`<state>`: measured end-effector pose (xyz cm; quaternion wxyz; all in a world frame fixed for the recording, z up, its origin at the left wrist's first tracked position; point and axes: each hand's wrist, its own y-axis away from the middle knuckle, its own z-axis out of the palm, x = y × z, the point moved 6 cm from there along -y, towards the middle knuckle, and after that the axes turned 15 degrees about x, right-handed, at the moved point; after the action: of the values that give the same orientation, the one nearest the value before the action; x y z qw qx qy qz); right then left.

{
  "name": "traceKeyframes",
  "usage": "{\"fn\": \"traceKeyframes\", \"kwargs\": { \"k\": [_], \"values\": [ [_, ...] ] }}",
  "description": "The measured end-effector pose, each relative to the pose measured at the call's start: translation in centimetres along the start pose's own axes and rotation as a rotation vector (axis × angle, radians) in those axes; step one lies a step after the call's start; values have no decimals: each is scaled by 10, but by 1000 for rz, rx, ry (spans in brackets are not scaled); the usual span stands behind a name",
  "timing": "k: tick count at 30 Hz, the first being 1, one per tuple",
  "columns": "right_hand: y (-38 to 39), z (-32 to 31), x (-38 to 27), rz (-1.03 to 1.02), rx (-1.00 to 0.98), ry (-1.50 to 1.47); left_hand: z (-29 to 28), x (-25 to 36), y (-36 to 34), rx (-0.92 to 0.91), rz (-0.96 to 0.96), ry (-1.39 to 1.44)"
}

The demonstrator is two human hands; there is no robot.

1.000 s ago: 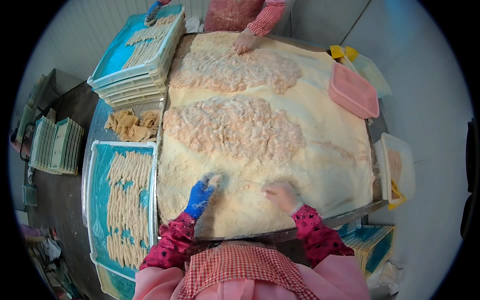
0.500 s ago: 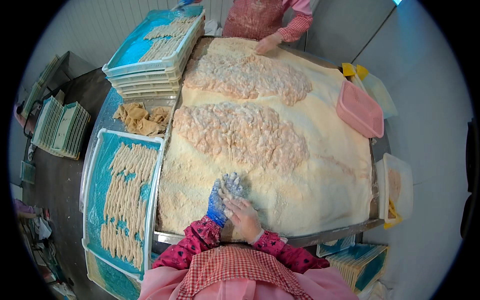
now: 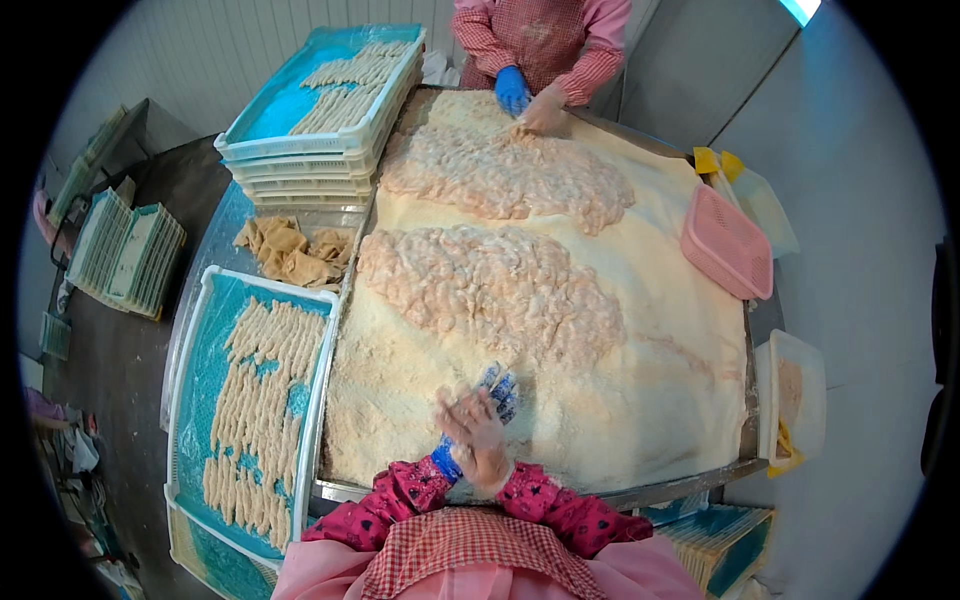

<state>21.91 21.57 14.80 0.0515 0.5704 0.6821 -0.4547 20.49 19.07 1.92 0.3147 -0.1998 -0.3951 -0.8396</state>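
- A pale ribbed wall stands behind a table spread with whitish powder.
- The near pile of pinkish meat lies on the powder, just beyond the person's hands.
- The left hand, blue-gloved, points its fingers forward; the right hand, in a clear glove, lies across its palm, fingers extended.
- The palms are hidden, so I cannot tell whether either hand grasps a piece.
- The near pile looks moist and limp: single pieces should be light, soft, slippery where bare and easily torn.
- The loose near edge seems the best place to take hold, pinching gently with powdered fingertips.
- Coated strips lie in a tray at left; probably less slippery but floppy, they call for support along their length.
- Across the table, a co-worker has both hands at the far pile.
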Motion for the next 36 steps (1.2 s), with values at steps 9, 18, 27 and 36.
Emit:
{"fn": "traceKeyframes", "kwargs": {
  "k": [9, 18, 27, 36],
  "values": [
    [-59, 38, 55, 187, 52, -80, -28, 39, -35, -220, 30, 595],
    [-174, 68, 239, 360, 100, 355, -155, 244, -34, 41, 553, 597],
    [-169, 29, 241, 585, 282, -88, -424, 347, 14, 730, 476, -475],
    [-48, -10, 118, 528, -477, -118, -323, 319, 8, 667, 862, -495]
  ]
}}
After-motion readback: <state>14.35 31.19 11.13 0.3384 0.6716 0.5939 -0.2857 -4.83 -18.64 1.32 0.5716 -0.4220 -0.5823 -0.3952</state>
